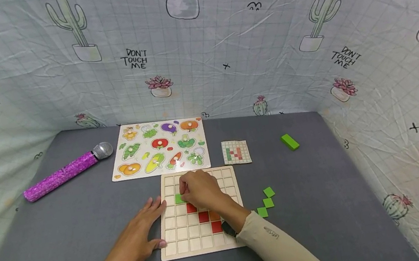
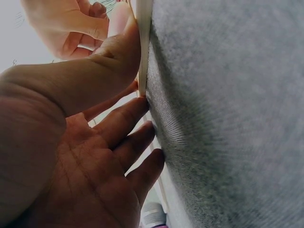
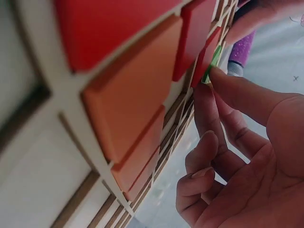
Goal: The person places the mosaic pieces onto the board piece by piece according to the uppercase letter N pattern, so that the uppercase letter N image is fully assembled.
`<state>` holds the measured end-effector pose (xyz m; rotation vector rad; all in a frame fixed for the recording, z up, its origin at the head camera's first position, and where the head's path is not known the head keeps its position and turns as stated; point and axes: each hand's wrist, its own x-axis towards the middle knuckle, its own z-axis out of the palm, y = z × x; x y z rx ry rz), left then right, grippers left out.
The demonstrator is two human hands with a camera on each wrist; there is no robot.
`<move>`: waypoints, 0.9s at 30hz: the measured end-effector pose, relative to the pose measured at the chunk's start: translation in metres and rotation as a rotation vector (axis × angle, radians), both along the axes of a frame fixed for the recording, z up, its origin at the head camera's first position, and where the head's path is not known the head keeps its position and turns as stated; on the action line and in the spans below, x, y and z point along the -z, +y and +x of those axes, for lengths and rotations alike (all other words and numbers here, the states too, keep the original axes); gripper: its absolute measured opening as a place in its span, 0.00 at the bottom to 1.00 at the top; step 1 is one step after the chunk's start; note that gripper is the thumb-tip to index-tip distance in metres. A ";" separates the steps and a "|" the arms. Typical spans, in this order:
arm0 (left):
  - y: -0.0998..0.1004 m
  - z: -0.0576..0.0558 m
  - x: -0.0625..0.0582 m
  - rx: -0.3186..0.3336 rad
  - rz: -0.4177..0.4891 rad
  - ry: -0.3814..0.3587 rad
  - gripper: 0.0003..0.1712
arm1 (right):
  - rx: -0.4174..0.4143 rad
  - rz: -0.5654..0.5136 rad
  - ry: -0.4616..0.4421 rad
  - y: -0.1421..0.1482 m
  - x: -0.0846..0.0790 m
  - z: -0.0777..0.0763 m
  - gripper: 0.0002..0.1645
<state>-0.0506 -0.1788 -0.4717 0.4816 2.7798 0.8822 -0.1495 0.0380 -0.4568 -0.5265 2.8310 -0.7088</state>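
A wooden grid board (image 1: 183,246) lies on the table. Red tiles (image 1: 203,217) step diagonally down it, and an orange tile (image 1: 214,216) sits beside them. Over the board, my right hand (image 1: 200,189) pinches a green tile (image 3: 212,64) between thumb and index finger, at a cell near the upper left; the other fingers are curled. My left hand (image 1: 137,237) rests at the board's left edge, fingers spread, thumb (image 2: 121,50) against its side. Part of the grid is hidden beneath my right hand and forearm.
Right of the board lie loose green tiles (image 1: 268,203) and a green block (image 1: 290,142). Behind it are a small pattern card (image 1: 236,152) and a vegetable puzzle board (image 1: 143,155). At far left lies a purple glitter microphone (image 1: 64,173). A patterned cloth hangs behind the table.
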 end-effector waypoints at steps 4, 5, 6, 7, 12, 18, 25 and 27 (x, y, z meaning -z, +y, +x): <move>0.000 0.000 0.000 0.000 0.002 -0.005 0.57 | -0.001 -0.009 -0.007 0.003 0.000 0.000 0.10; 0.000 0.000 0.000 0.001 0.003 -0.007 0.57 | -0.003 -0.017 -0.007 0.004 0.000 0.000 0.09; 0.000 0.000 0.001 0.001 0.005 -0.007 0.57 | -0.007 -0.025 -0.004 0.005 0.000 0.000 0.08; 0.000 0.000 0.001 0.001 0.007 -0.008 0.57 | -0.011 -0.032 -0.001 0.006 0.000 0.001 0.07; 0.000 0.001 0.001 0.003 0.021 0.008 0.57 | -0.019 -0.085 -0.003 0.015 -0.005 0.004 0.07; 0.000 0.001 0.002 0.001 0.016 0.002 0.57 | 0.017 -0.162 -0.026 0.032 -0.010 0.011 0.10; -0.001 0.001 0.002 -0.006 0.014 -0.008 0.57 | 0.038 -0.250 -0.019 0.057 -0.011 0.021 0.11; -0.001 0.001 0.002 -0.003 0.014 -0.001 0.58 | 0.044 -0.265 -0.013 0.064 -0.010 0.024 0.12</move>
